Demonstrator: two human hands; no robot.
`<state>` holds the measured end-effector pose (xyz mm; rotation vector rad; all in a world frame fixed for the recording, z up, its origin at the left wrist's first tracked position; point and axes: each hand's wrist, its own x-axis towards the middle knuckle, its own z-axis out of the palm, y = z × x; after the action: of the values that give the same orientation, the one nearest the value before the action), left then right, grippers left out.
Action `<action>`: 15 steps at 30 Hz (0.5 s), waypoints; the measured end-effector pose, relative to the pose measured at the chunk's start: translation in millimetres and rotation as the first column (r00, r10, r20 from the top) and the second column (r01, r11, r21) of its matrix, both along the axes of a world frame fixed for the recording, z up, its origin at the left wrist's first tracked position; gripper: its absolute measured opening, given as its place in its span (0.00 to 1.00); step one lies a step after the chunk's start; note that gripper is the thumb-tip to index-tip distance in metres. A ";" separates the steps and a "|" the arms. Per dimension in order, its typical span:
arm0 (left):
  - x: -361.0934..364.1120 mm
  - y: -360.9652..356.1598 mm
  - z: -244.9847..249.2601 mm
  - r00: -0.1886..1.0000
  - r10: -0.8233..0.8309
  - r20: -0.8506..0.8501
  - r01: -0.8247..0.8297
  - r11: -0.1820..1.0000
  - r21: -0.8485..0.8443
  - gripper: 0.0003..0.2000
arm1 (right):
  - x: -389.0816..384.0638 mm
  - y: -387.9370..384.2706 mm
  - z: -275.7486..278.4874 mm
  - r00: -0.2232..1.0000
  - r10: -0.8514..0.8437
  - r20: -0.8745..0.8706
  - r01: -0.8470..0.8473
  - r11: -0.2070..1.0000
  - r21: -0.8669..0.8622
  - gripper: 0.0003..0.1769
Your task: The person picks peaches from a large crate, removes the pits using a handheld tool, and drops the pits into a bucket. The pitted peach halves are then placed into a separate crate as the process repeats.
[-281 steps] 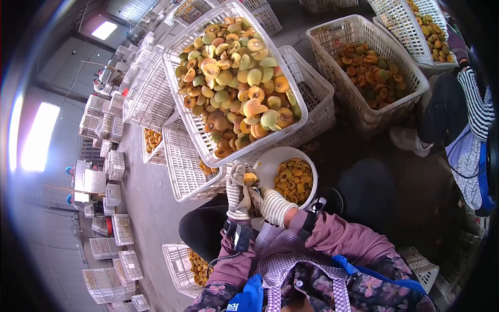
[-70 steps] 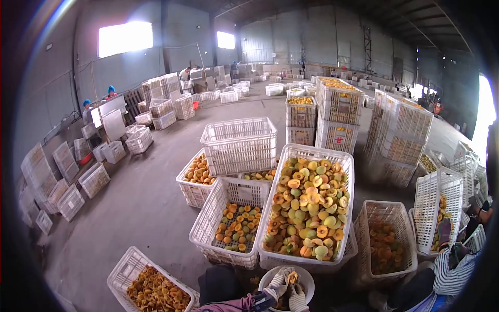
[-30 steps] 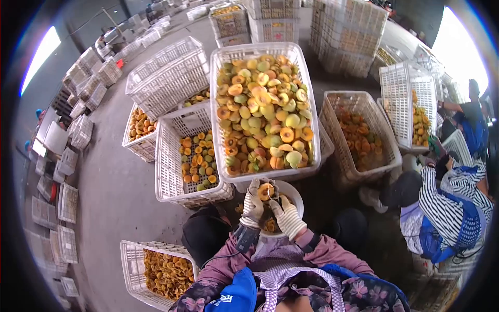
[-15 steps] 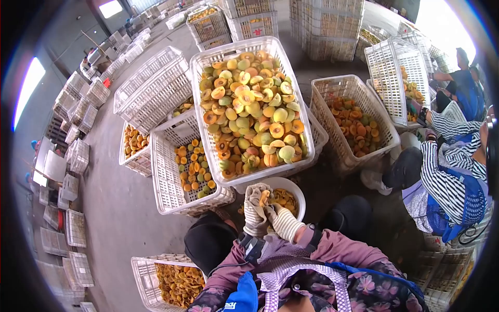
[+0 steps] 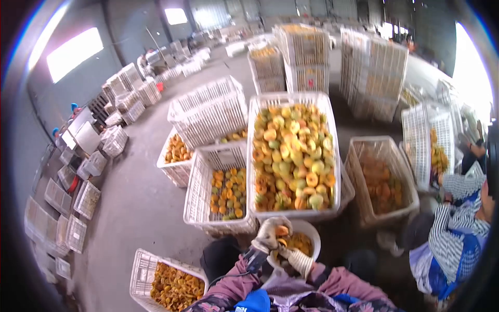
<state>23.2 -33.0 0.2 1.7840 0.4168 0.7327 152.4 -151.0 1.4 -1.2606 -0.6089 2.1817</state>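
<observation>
Gloved, my left hand is closed on an orange fruit half, just below the near edge of the big crate. My right hand, in a striped glove, is closed close beside it; what its fingers hold is too blurred to make out. Beneath both hands stands a white bucket with orange pieces inside. The big crate is heaped with yellow, green and orange fruit halves.
Left of the big crate is a crate with fewer halves; another crate stands right. A crate of orange pieces lies at lower left. A person in striped sleeves sits at right. Stacked crates rise behind.
The view has turned left and tilted up, so crates appear lower and further right. My left hand now shows a fruit half at its fingers, and my hands are slightly further apart.
</observation>
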 end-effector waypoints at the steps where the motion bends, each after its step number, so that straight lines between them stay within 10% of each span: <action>1: -0.3 18.2 8.1 1.000 -0.001 0.017 0.000 0.999 0.038 0.11 | -0.7 -1.2 -1.1 0.999 -0.024 -0.046 0.025 1.000 0.011 0.22; 2: -5.2 37.5 9.1 0.846 0.483 -0.228 -0.357 0.829 0.431 0.15 | 5.1 2.8 -5.0 0.987 -0.058 -0.152 0.052 0.998 -0.042 0.22; 3: -10.3 55.7 5.5 0.438 0.873 -0.216 -0.447 0.419 0.790 0.19 | 2.1 5.0 -15.3 0.982 -0.188 -0.033 0.187 0.982 -0.041 0.23; 4: -8.1 71.5 -0.2 -0.052 0.998 0.044 -0.233 -0.055 0.971 0.23 | -2.5 6.6 -22.8 0.946 -0.315 0.080 0.318 0.948 -0.031 0.24; 5: 3.9 90.3 -2.6 -0.039 0.998 0.054 -0.238 -0.062 0.969 0.23 | -2.1 3.2 -15.7 0.941 -0.310 0.135 0.319 0.946 -0.054 0.24; 10: 102.5 221.2 57.0 0.743 0.656 0.137 -0.613 0.584 0.532 0.18 | 2.8 -8.2 -43.1 0.941 -0.317 0.114 0.314 0.948 0.047 0.19; 12: 116.3 187.0 123.4 0.467 0.698 -0.543 -0.040 0.631 0.775 0.20 | 3.9 -17.0 -28.1 0.939 -0.316 0.138 0.315 0.949 0.030 0.17; 15: 117.5 199.8 67.0 0.660 0.703 -0.265 -0.240 0.531 0.812 0.20 | 6.7 -14.6 -31.6 0.923 -0.344 0.174 0.331 0.938 0.098 0.17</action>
<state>140.7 166.8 67.1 2.7239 1.2540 0.8014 159.1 -165.6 -30.2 -1.4309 -0.4895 1.7591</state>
